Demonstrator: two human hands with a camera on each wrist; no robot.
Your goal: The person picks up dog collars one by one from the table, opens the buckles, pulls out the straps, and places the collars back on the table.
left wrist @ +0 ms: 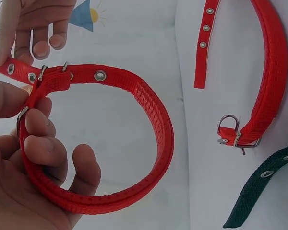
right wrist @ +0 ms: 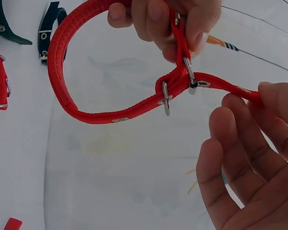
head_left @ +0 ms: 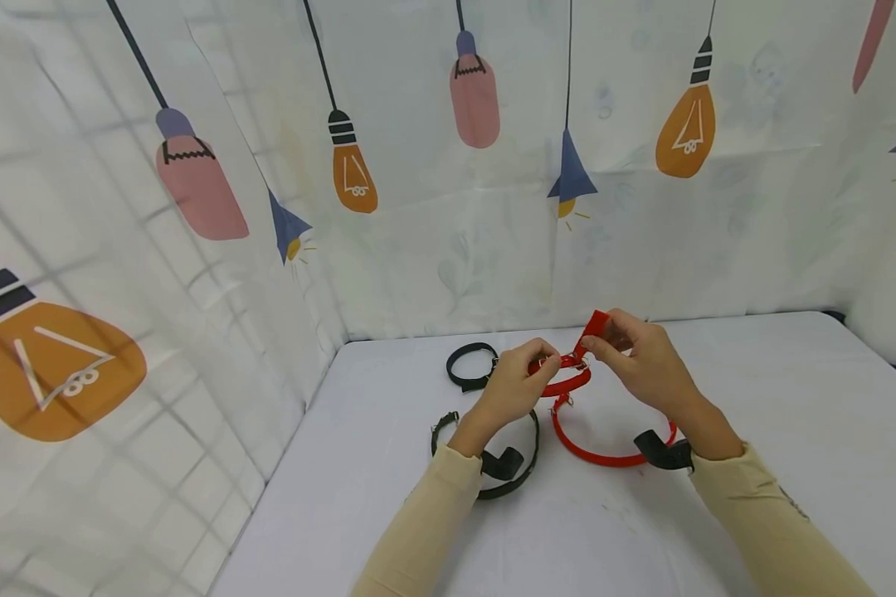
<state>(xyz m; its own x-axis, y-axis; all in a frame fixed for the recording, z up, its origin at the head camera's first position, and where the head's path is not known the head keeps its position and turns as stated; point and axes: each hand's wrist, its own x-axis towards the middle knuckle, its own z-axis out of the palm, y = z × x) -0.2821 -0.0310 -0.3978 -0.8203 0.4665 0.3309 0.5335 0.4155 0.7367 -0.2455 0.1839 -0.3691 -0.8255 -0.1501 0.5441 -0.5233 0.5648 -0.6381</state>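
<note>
A red collar (left wrist: 165, 129), bent into a loop, hangs between my two hands above the table. My left hand (head_left: 506, 385) pinches it near the metal buckle (right wrist: 189, 72), and the other left fingers curl inside the loop in the left wrist view. The collar's eyeleted tail end (right wrist: 225, 86) runs through the buckle. My right hand (head_left: 645, 361) grips this tail between thumb and fingers, to the right of the buckle. A metal D-ring (right wrist: 166, 98) sits on the band beside the buckle.
Another red collar (head_left: 605, 458) lies on the white table (head_left: 328, 514) below my hands. A dark green collar (head_left: 518, 481) lies under my left forearm, and a smaller dark collar (head_left: 459, 380) sits further back. A patterned cloth (head_left: 418, 249) hangs behind the table.
</note>
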